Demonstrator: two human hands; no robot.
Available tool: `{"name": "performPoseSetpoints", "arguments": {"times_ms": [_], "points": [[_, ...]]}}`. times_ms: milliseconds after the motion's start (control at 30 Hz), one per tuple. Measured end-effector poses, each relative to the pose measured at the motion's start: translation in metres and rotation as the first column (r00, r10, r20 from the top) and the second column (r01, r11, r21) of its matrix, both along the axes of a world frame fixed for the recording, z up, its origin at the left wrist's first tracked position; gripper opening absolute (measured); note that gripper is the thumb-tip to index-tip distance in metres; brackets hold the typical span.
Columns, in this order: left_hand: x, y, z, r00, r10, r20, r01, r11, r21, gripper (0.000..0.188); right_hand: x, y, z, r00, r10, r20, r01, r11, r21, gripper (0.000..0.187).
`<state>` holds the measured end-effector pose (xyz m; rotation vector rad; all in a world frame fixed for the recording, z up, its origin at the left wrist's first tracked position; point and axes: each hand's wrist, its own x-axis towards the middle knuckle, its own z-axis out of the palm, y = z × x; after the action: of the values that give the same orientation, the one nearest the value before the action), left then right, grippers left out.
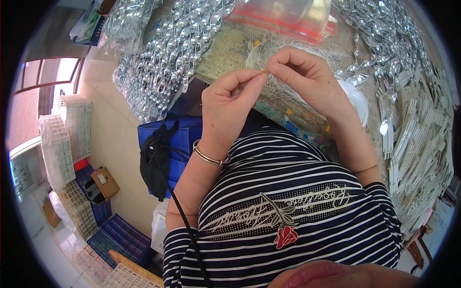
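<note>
Over the near edge of the worktable, my left hand [228,103] and my right hand [307,79] meet fingertip to fingertip. Each is closed in a pinch of thumb and forefinger. A tiny yellowish speck [263,70] shows where the tips come together; what they hold is too small to name. Just behind and below my right hand lies a loose tangle of thin white string [283,48], with a denser white bundle [356,101] beside that wrist. A bracelet [210,158] circles my left wrist.
Shiny silver twisted strips [173,43] hang over the table's left side, and more silver strips [384,33] lie far right. Flat whitish strips [418,139] pile up at right. Clear plastic bags [288,17] lie at the back. White plastic crates [74,127] stand on the floor at left.
</note>
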<state>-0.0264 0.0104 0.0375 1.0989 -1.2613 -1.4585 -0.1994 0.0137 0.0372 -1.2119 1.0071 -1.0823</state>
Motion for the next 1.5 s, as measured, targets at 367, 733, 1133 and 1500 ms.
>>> {"name": "performPoseSetpoints", "arguments": {"times_ms": [367, 733, 1133, 1500], "points": [[0.0, 0.0, -0.003, 0.999, 0.023, 0.025, -0.022, 0.999, -0.047, 0.006, 0.0, 0.0, 0.001, 0.999, -0.012, -0.03, 0.012, 1.0, -0.007, 0.011], [0.009, 0.001, -0.002, 0.995, 0.028, 0.095, -0.018, 0.995, -0.102, 0.01, -0.001, -0.001, -0.001, 1.0, -0.001, -0.003, 0.001, 1.0, 0.031, 0.023], [0.005, 0.001, 0.0, 1.0, 0.001, -0.016, -0.002, 0.999, -0.032, 0.01, 0.002, 0.001, -0.001, 1.0, -0.001, -0.029, 0.001, 1.0, 0.002, 0.012], [0.006, 0.001, -0.004, 1.0, -0.011, 0.004, 0.011, 0.999, -0.038, 0.008, 0.002, 0.002, 0.001, 0.999, -0.022, -0.033, 0.022, 1.0, -0.004, 0.012]]}}
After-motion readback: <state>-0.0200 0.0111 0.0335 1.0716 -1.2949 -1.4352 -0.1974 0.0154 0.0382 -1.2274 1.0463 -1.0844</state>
